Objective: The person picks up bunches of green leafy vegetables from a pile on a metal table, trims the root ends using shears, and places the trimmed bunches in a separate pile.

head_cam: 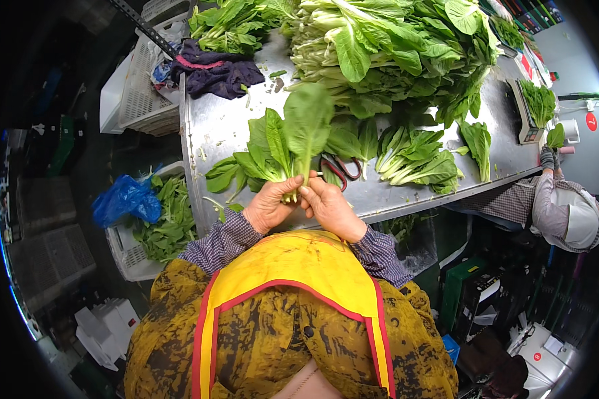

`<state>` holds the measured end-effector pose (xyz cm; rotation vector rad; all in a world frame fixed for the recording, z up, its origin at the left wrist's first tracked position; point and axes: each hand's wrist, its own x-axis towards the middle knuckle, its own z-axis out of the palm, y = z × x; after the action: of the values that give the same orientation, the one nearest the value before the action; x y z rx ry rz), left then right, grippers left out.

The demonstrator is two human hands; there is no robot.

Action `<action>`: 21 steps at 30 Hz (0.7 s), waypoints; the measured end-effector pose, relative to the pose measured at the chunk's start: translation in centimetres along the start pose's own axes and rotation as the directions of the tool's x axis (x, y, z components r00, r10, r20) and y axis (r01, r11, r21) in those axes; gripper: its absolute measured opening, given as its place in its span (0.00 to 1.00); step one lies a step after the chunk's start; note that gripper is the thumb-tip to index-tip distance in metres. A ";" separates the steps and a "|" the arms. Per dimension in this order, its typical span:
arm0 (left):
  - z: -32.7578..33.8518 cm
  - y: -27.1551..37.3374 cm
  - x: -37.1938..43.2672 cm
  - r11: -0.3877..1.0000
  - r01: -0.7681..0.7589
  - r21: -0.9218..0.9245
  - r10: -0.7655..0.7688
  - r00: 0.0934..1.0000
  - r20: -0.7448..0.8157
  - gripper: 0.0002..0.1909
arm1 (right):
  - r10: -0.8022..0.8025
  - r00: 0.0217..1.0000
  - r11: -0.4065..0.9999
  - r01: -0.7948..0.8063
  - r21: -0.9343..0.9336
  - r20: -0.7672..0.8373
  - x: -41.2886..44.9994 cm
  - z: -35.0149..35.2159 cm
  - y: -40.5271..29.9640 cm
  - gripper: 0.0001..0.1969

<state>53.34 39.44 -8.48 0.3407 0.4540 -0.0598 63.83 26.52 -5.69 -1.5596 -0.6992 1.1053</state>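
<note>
My left hand (273,203) grips the stem ends of a small bunch of leafy greens (270,157) over the metal table (219,114). Beside it, my right hand (331,205) pinches the stem of a single broad green leaf (308,119), held upright against the bunch. Scissors with dark and red handles (340,171) lie on the table just beyond my right hand, partly among loose leaves. To their right rests a loose pile of greens (414,159). A large heap of leafy greens (389,50) fills the far part of the table.
A dark purple cloth (217,70) lies at the table's left edge. White plastic crates (147,95) stand left of it; a lower crate holds greens (172,224) and a blue plastic bag (130,199). A scale (526,114) bearing greens is at right, near a co-worker (561,204).
</note>
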 end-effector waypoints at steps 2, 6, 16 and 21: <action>-0.2 0.0 -0.3 0.999 -0.030 0.031 0.034 0.988 -0.151 0.18 | 0.035 0.999 0.999 -0.034 -0.022 0.023 0.2 0.2 -0.1 0.12; -0.9 0.3 -0.5 0.992 -0.128 0.005 0.127 0.977 -0.170 0.13 | 0.084 0.996 0.996 -0.083 -0.022 0.043 0.2 -0.4 0.8 0.13; -1.8 2.0 -0.5 0.938 -0.191 -0.290 0.124 0.965 -0.233 0.13 | -0.270 0.720 0.565 -0.419 -0.711 -0.639 1.3 -11.6 6.3 0.15; -1.0 1.1 0.0 0.963 -0.113 -0.246 0.073 0.983 -0.167 0.14 | -0.174 0.719 0.739 -0.356 -0.572 -0.672 1.6 -10.0 6.3 0.12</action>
<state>53.07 40.83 -8.93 0.1132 0.5939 0.1181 72.95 22.01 -12.02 -2.4744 -0.4931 0.2040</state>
